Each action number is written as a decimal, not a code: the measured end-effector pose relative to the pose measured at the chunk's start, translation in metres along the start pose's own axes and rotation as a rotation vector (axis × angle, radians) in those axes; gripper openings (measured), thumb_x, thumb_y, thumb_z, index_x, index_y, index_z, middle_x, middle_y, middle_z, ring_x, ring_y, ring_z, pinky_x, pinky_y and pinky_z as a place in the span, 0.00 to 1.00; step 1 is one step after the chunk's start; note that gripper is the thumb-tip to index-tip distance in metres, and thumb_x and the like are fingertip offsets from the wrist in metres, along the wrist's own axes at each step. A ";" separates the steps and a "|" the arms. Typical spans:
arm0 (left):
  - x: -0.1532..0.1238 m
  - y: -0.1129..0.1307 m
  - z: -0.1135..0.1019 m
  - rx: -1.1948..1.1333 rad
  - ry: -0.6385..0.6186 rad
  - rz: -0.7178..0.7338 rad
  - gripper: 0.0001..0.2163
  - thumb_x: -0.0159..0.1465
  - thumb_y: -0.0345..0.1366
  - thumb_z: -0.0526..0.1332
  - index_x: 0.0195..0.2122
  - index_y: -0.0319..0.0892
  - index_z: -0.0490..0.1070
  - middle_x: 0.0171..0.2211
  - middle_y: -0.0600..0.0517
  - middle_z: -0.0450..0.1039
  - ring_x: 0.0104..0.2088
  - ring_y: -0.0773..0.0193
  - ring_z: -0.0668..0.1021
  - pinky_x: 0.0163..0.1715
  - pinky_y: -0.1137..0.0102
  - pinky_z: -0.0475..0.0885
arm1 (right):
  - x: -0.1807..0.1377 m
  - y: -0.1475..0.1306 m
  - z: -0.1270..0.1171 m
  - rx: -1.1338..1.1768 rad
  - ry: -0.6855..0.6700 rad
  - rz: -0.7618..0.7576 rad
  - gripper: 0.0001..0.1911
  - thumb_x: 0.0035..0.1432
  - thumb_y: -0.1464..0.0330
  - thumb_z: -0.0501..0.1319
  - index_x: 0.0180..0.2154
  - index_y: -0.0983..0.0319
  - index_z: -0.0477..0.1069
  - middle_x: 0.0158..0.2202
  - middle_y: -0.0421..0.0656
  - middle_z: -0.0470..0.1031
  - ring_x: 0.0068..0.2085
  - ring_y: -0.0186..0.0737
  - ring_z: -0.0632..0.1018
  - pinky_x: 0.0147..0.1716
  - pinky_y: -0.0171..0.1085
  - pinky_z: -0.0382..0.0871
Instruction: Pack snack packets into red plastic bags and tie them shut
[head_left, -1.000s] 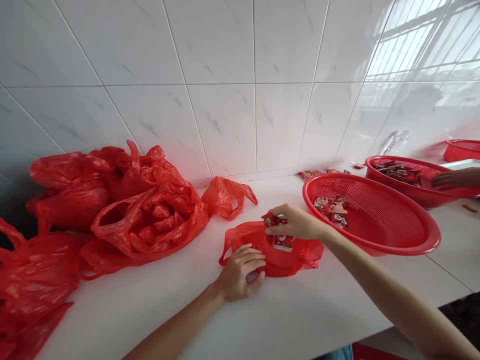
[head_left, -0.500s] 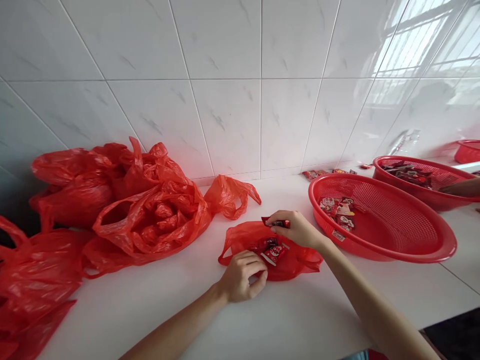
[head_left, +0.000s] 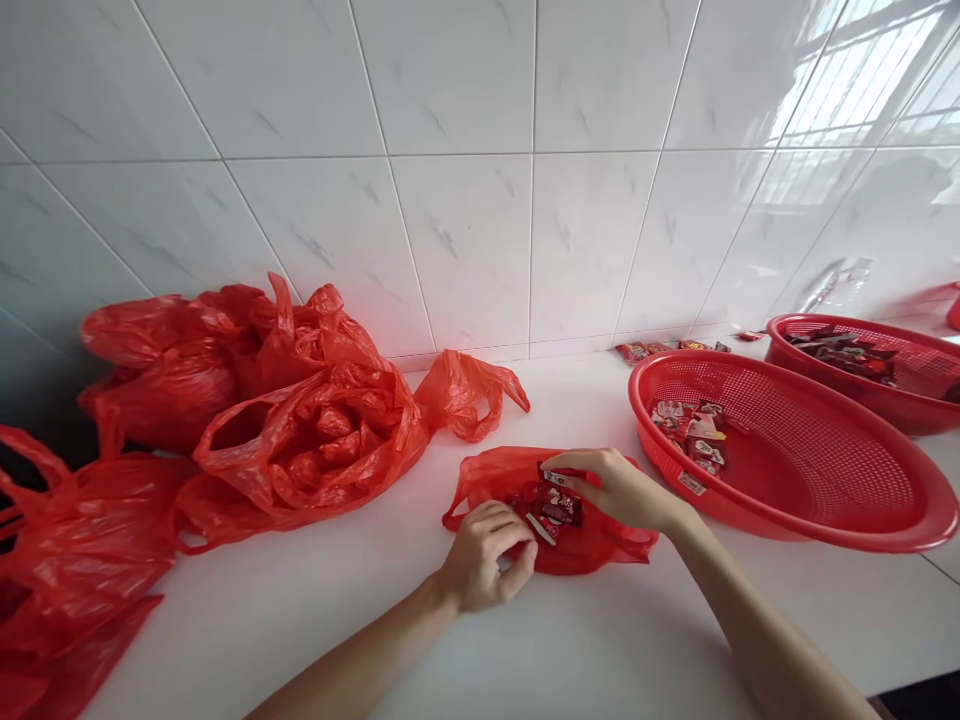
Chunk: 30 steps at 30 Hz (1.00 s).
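Right hand (head_left: 611, 488) had dropped lower over the red bag (head_left: 585, 556), pinching a packet (head_left: 556, 475) — bagging step, apparently. Left hand (head_left: 484, 556) curled at the bag's edge, grip unclear — next move called for loosening the pinch.

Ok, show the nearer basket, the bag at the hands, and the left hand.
Nearer basket (head_left: 817, 435), head view: inner mesh wall.
Bag (head_left: 589, 550), head view: bare near side.
Left hand (head_left: 484, 560), head view: its back.

The head camera looks forward-down over the nearby counter (head_left: 585, 640) toward the tiled wall (head_left: 465, 90).
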<state>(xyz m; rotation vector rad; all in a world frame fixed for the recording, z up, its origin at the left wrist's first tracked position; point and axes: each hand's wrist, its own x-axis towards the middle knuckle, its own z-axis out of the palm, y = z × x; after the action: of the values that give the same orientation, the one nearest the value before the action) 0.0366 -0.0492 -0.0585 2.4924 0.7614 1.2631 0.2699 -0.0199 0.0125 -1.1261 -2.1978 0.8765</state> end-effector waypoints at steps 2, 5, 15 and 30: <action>0.001 0.000 -0.001 0.023 0.013 -0.016 0.08 0.64 0.29 0.58 0.28 0.43 0.72 0.24 0.52 0.77 0.26 0.64 0.76 0.33 0.67 0.72 | -0.001 0.000 0.001 -0.135 -0.040 -0.006 0.18 0.61 0.77 0.53 0.47 0.59 0.77 0.50 0.45 0.80 0.49 0.46 0.79 0.48 0.44 0.73; 0.002 0.000 -0.001 0.062 0.031 -0.038 0.09 0.64 0.29 0.57 0.27 0.43 0.71 0.23 0.54 0.75 0.25 0.65 0.75 0.35 0.66 0.73 | -0.001 0.001 0.001 -0.227 -0.083 0.004 0.11 0.61 0.75 0.57 0.42 0.60 0.75 0.44 0.45 0.80 0.45 0.46 0.78 0.43 0.43 0.72; 0.002 -0.005 -0.002 0.244 0.016 -0.159 0.07 0.64 0.30 0.56 0.33 0.44 0.73 0.33 0.51 0.78 0.33 0.61 0.79 0.50 0.57 0.72 | 0.004 0.006 0.008 -0.360 -0.153 0.079 0.10 0.51 0.75 0.66 0.33 0.60 0.67 0.36 0.41 0.74 0.38 0.42 0.73 0.35 0.37 0.65; 0.000 0.000 0.000 0.262 -0.073 -0.165 0.09 0.62 0.30 0.57 0.40 0.43 0.76 0.46 0.45 0.79 0.43 0.55 0.80 0.47 0.56 0.70 | 0.002 0.022 0.010 -0.511 0.066 0.042 0.11 0.69 0.73 0.50 0.33 0.60 0.66 0.34 0.46 0.75 0.33 0.41 0.75 0.32 0.39 0.67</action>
<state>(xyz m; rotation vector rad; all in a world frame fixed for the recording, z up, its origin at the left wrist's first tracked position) 0.0364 -0.0493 -0.0589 2.5922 1.1541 1.0695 0.2736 -0.0118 -0.0098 -1.4079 -2.4181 0.2842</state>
